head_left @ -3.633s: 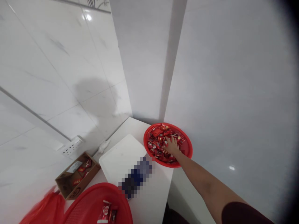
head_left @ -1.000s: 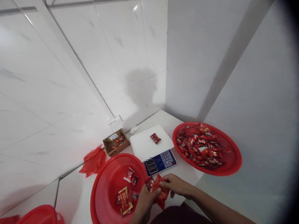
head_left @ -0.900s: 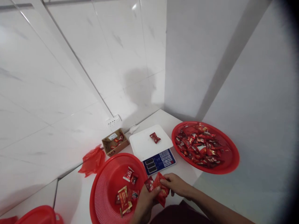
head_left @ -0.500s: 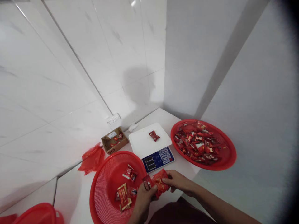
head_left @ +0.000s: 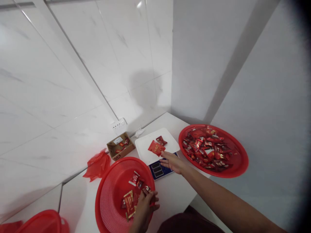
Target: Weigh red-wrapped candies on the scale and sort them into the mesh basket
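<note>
My right hand (head_left: 172, 162) is stretched out over the front of the digital scale (head_left: 159, 170), its fingertips at the edge of a red packet (head_left: 156, 148). That packet lies on the white weighing pan (head_left: 143, 152), next to a smaller dark red packet (head_left: 161, 140). Over the right rim of the red mesh basket (head_left: 107, 191) is my left hand (head_left: 145, 207), fingers spread. A small dark red packet (head_left: 147, 189) sits by its fingertips; whether they touch is hard to see. Several red and gold wrapped packets (head_left: 128, 200) lie inside the basket.
A wide red basket (head_left: 239, 165) full of red wrapped packets stands at the right. Behind the mesh basket are a small cardboard box (head_left: 125, 152) with some packets and a red plastic bag (head_left: 97, 165). Another red container (head_left: 46, 223) is at the lower left.
The red packet has gone from my hands onto the weighing pan, beside the smaller one. My right hand has moved forward and opened; my left hand has shifted over the basket with fingers spread.
</note>
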Available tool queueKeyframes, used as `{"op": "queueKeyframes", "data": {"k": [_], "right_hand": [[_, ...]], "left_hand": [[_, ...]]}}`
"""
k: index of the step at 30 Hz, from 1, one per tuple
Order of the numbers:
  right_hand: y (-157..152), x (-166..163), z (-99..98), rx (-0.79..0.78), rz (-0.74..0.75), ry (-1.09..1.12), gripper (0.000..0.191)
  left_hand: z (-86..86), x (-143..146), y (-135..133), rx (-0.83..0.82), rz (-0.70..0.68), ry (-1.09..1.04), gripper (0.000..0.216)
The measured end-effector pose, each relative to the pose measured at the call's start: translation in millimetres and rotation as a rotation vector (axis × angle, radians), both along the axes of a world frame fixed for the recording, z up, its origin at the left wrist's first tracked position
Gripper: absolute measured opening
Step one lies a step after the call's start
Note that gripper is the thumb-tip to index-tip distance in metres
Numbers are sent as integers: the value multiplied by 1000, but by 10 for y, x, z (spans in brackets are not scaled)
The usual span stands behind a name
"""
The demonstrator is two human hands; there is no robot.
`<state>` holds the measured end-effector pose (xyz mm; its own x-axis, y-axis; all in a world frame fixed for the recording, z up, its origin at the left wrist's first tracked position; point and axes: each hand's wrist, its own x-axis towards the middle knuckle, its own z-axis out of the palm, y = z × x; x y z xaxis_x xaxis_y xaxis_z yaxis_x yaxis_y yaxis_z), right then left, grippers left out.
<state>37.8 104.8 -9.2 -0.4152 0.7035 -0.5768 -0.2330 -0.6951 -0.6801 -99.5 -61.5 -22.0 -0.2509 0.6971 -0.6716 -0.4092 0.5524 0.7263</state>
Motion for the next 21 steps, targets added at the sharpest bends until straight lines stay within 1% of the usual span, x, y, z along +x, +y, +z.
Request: {"op": "queueKeyframes", "data": {"k": [1,2,3,4,6,7,8,9,10,13,15,21], "right_hand": [[-21,-11,9,9,34,-39,46],[-70,-7,5,41,104,-82,48],[-141,9,-8,100,209,-113,47],[-226,32,-25,180,342,-125,44],[-398,89,-56,349,620,-109,32],[-468,118,-62,417,712,-106,25],[-520,145,-60,464,758,-115,20],[-552,171,-52,486,759,-141,16],[-565,196,-38,486,729,-179,15],[-530,270,8,415,627,-246,17],[-494,310,25,377,613,-230,20],[-485,329,20,348,607,-210,25]], "left_hand": [[8,-1,-11,14,-42,4,33],[14,8,-19,32,-100,15,34],[21,24,-23,52,-169,31,34],[29,44,-24,69,-244,53,33],[52,90,-12,90,-386,107,29],[66,110,0,93,-443,134,27],[83,124,15,96,-485,158,25],[99,132,34,100,-501,176,25],[114,134,55,107,-495,186,25],[142,107,119,147,-406,188,27],[147,81,152,179,-364,185,28],[130,62,180,185,-333,168,31]]}}
